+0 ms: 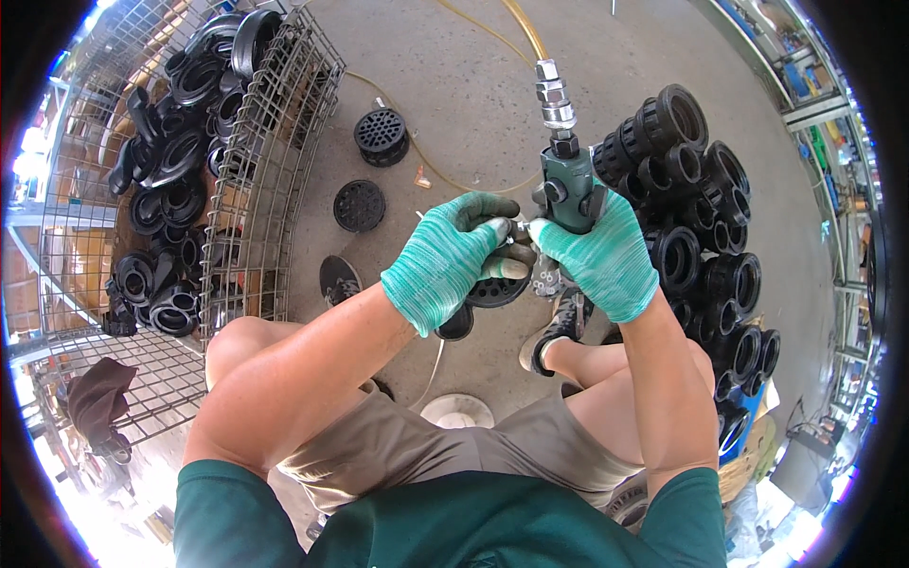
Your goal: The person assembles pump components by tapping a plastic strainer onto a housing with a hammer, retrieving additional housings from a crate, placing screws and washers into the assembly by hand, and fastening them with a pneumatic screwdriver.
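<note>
My right hand [606, 256], in a green knit glove, is wrapped round a dark green air tool [571, 185]. The tool's metal hose coupling [553, 95] points away from me, toward the far side. In a matching glove, my left hand [454, 248] pinches at a small silvery metal piece [516, 230] beside the tool. Fingers partly hide that piece, and I cannot tell whether it is joined to the tool. Beneath my hands, a black perforated disc [497, 292] shows in part.
A wire cage [270, 142] of black ring-shaped parts [180, 180] stands at left. Stacked black threaded rings [677, 256] rise at right. Two round black grates [382, 135] [359, 205] lie on the floor. A yellowish hose [464, 185] crosses it. Shelving [824, 114] lines the far right.
</note>
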Available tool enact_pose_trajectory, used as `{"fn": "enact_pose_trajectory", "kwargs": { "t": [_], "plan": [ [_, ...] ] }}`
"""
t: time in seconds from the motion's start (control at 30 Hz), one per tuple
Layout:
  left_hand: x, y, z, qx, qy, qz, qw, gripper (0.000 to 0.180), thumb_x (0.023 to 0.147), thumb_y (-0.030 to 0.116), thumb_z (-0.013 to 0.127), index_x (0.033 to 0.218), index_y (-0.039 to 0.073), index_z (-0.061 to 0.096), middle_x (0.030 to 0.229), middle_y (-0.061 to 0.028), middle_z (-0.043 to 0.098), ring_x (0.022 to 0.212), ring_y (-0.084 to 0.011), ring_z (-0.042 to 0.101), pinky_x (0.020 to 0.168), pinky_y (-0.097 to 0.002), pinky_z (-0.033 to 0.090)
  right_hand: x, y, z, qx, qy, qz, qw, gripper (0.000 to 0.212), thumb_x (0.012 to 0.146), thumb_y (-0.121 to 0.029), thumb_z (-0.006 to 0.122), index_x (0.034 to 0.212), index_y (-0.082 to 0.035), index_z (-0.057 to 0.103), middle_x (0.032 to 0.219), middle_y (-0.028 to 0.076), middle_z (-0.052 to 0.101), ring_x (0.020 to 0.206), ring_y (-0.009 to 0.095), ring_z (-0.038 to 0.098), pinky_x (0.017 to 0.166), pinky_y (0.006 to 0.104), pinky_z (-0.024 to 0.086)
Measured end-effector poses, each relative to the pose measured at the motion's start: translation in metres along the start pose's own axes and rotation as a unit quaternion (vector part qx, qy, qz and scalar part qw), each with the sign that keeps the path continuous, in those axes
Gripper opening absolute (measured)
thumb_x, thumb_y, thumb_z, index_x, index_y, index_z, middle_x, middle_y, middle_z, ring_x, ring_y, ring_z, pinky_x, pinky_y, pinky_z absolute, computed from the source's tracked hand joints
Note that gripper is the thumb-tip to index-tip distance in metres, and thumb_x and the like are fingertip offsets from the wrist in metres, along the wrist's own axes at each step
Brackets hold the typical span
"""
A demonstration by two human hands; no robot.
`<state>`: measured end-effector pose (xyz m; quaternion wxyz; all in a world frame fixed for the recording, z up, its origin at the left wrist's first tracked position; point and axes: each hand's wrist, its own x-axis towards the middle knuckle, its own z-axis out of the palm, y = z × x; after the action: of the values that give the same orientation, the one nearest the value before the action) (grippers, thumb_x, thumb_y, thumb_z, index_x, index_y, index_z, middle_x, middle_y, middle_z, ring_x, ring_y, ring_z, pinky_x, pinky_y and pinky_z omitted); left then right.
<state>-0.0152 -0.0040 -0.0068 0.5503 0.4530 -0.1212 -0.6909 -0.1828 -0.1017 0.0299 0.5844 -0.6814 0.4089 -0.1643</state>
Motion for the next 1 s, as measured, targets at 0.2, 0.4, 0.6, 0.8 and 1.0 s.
{"fn": "enact_pose_trajectory", "kwargs": {
  "t": [0.2, 0.4, 0.6, 0.8, 1.0],
  "plan": [
    [0.000, 0.001, 0.001, 0.029, 0.013, -0.017, 0.999, 0.033, 0.103, 0.012, 0.058, 0.131, -0.006, 0.055, 0.102, -0.0139, 0.069, 0.082, -0.0214, 0.072, 0.071, -0.0306, 0.065, -0.002, -0.003, -0.003, 0.042, -0.012, 0.013, 0.999, 0.029, 0.085, -0.006, 0.076, 0.111, 0.000, 0.065, 0.084, 0.006, 0.071, 0.066, 0.010, 0.065, 0.058, 0.0273, 0.055],
    [0.000, 0.001, 0.000, 0.075, 0.005, -0.016, 0.997, 0.038, 0.101, 0.017, 0.063, 0.134, -0.002, 0.058, 0.103, -0.0095, 0.070, 0.078, -0.0157, 0.070, 0.062, -0.0249, 0.058, -0.001, -0.008, -0.010, -0.034, -0.044, 0.001, 0.998, 0.030, 0.083, -0.008, 0.076, 0.110, 0.000, 0.064, 0.083, 0.007, 0.071, 0.068, 0.011, 0.066, 0.061, 0.0282, 0.056],
    [-0.003, -0.001, 0.000, 0.055, -0.019, -0.017, 0.998, 0.042, 0.101, 0.018, 0.064, 0.138, 0.001, 0.057, 0.103, -0.0070, 0.070, 0.081, -0.0133, 0.069, 0.066, -0.0241, 0.058, -0.001, -0.009, -0.013, -0.076, -0.060, -0.004, 0.995, 0.031, 0.082, -0.011, 0.076, 0.110, -0.002, 0.064, 0.082, 0.006, 0.070, 0.070, 0.012, 0.065, 0.066, 0.0302, 0.056],
    [-0.001, -0.006, -0.005, 0.143, -0.045, 0.041, 0.988, 0.039, 0.102, 0.016, 0.062, 0.137, -0.001, 0.057, 0.103, -0.0080, 0.070, 0.086, -0.0142, 0.070, 0.072, -0.0259, 0.060, 0.001, -0.004, -0.013, -0.110, -0.060, -0.004, 0.992, 0.034, 0.082, -0.013, 0.077, 0.112, -0.003, 0.065, 0.085, 0.006, 0.070, 0.074, 0.013, 0.065, 0.071, 0.0310, 0.056],
    [-0.002, -0.007, -0.003, 0.180, -0.046, 0.043, 0.982, 0.037, 0.103, 0.013, 0.060, 0.136, -0.004, 0.056, 0.103, -0.0087, 0.070, 0.088, -0.0148, 0.070, 0.077, -0.0278, 0.061, 0.004, -0.002, -0.013, -0.144, -0.054, -0.014, 0.988, 0.036, 0.082, -0.015, 0.079, 0.113, -0.004, 0.065, 0.087, 0.006, 0.070, 0.076, 0.014, 0.064, 0.072, 0.0310, 0.056]
  ]
}}
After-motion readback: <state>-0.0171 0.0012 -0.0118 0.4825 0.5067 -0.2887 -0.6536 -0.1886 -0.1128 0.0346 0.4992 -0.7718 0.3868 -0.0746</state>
